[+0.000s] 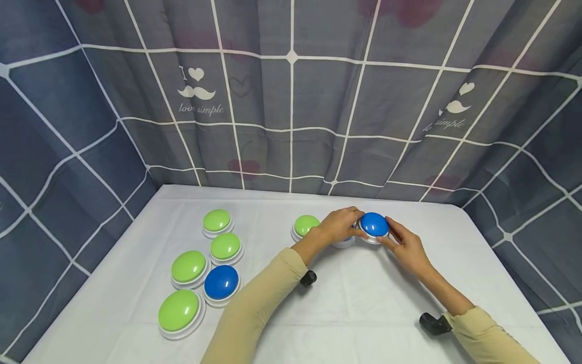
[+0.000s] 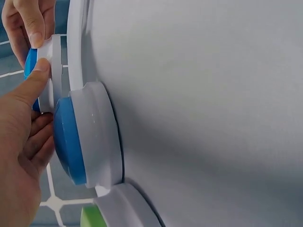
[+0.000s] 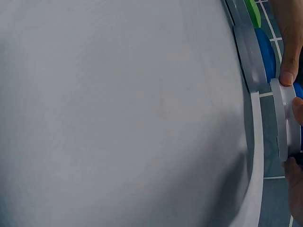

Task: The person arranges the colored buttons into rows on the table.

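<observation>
Left hand [image 1: 341,225] and right hand [image 1: 406,247] pinch a raised blue button [image 1: 374,224], just off the surface [image 1: 359,303] — placing looks unfinished — while a second blue button [image 2: 71,142] and green button [image 1: 306,223] sit nearby; five other buttons [image 1: 188,266] stand leftward.

On my feed the bench [image 1: 345,313] is white and faintly creased, its far right corner rounded. Toward its left I count five domed buttons on white bases: a rear green button [image 1: 216,220], a second green button [image 1: 225,246] just in front, a third green button [image 1: 188,266] further left, a blue button [image 1: 221,282] beside that, and a front green button [image 1: 178,310]. Toward the far edge, I see a separate green button [image 1: 306,225] with a partly hidden blue button [image 2: 90,137] just beside it.
</observation>
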### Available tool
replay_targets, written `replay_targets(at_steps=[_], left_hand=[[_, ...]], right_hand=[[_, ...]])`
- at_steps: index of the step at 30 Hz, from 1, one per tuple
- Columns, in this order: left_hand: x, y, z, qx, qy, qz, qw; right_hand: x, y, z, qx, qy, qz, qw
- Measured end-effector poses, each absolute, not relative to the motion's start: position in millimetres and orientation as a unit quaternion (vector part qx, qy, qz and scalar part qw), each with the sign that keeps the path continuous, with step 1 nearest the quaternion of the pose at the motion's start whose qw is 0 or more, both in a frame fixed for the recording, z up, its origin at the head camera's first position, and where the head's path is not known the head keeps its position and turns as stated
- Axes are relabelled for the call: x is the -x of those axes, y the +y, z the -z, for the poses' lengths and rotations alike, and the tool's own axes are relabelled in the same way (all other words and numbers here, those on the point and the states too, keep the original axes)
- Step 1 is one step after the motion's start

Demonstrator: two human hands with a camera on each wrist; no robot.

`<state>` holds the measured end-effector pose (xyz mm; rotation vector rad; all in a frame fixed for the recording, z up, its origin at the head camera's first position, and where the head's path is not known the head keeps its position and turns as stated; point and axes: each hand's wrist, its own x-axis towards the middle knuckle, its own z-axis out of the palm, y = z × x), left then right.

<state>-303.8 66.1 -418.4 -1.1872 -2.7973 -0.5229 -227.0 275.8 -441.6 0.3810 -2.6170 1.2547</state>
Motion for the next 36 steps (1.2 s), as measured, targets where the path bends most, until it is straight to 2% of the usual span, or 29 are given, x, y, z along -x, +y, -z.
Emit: replay_targets(at_steps=[22,29,36], left_hand=[[309.2,74.5,430.6,0.409,-0.906,0.102,0.019],[310.1,74.8,432.1,0.384,-0.915,0.126,-0.011],[310.5,76.0,430.0,0.383,-0.916,0.118,-0.010]], right_hand=[[232.0,280.4,457.2,-0.119,-0.920,-0.363,0.085],[233.2,281.9,459.6,-0.123,-0.922,-0.357,0.084],[233.3,281.8,458.2,-0.111,-0.925,-0.353,0.079]])
